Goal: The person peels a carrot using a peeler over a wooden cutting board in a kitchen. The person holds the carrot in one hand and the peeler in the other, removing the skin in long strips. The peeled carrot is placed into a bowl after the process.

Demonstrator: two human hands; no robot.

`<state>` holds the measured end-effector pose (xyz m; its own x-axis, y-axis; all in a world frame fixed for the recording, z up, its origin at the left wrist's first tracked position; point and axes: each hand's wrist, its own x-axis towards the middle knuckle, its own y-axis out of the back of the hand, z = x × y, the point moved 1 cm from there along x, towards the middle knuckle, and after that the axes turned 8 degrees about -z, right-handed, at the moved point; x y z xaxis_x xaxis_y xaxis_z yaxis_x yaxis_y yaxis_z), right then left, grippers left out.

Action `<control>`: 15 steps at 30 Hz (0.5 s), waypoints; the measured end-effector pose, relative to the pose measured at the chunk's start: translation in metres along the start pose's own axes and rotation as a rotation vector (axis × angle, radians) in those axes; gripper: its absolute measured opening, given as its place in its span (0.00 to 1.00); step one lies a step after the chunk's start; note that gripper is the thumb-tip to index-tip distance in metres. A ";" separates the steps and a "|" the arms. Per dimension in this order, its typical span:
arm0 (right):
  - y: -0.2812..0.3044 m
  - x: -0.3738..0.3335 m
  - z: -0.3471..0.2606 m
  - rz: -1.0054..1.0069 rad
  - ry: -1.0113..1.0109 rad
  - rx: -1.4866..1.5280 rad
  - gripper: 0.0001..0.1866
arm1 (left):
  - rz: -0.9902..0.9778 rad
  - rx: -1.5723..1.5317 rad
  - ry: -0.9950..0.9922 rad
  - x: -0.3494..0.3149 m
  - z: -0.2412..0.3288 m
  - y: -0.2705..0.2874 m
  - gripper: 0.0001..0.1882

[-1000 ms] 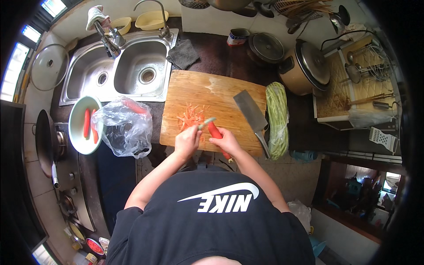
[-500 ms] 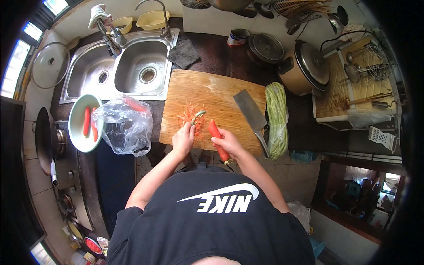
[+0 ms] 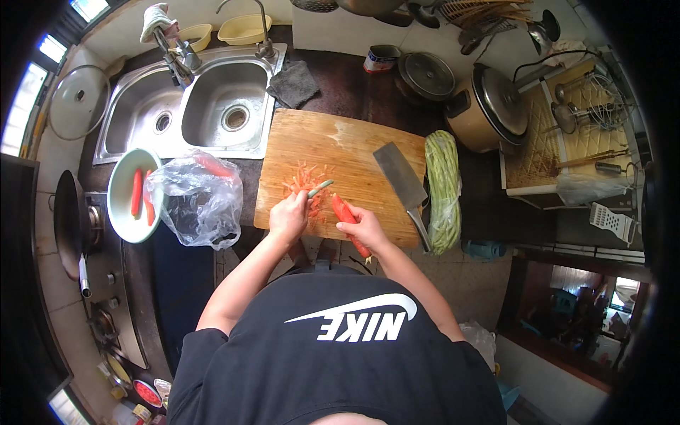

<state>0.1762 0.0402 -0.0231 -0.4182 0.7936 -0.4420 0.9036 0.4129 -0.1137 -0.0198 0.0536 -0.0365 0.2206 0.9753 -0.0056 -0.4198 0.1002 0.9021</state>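
Left hand (image 3: 289, 218): closed round peeler (image 3: 321, 188). Right hand (image 3: 365, 228): gripping carrot (image 3: 343, 211). Peelings (image 3: 300, 178): on board (image 3: 336, 142), nine o'clock. Cleaver (image 3: 399, 176): three o'clock.

Green tool (image 3: 321, 188) and red carrot (image 3: 341, 207), partly covered
The left hand (image 3: 289, 217) hides the tool's near end, the right hand (image 3: 366, 228) part of the carrot; the upper edge crops a hanging pan (image 3: 372, 6).

Peelings (image 3: 300, 181) on board (image 3: 340, 142), left of cleaver (image 3: 399, 173); bag (image 3: 202, 205) left of board; bowl (image 3: 123, 205) left of bag; sink (image 3: 223, 88) behind bag.
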 end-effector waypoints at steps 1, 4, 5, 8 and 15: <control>-0.001 -0.001 -0.004 0.007 -0.005 0.006 0.26 | 0.018 -0.034 0.027 -0.001 0.000 -0.001 0.08; 0.000 -0.001 -0.009 -0.014 -0.044 0.019 0.28 | 0.040 -0.217 0.148 -0.002 0.001 -0.008 0.09; 0.000 0.001 -0.008 0.006 -0.057 -0.011 0.29 | 0.025 -0.334 0.215 -0.001 -0.002 -0.016 0.10; 0.002 0.008 0.005 0.125 -0.001 -0.270 0.30 | -0.129 -0.759 0.311 0.005 0.007 -0.022 0.13; -0.016 0.003 -0.015 0.260 0.041 -0.960 0.35 | -0.186 -1.210 0.462 0.021 0.041 -0.023 0.12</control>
<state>0.1592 0.0430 -0.0095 -0.2372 0.9178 -0.3184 0.5176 0.3967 0.7581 0.0302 0.0638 -0.0396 0.1415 0.8806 -0.4523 -0.9897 0.1163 -0.0832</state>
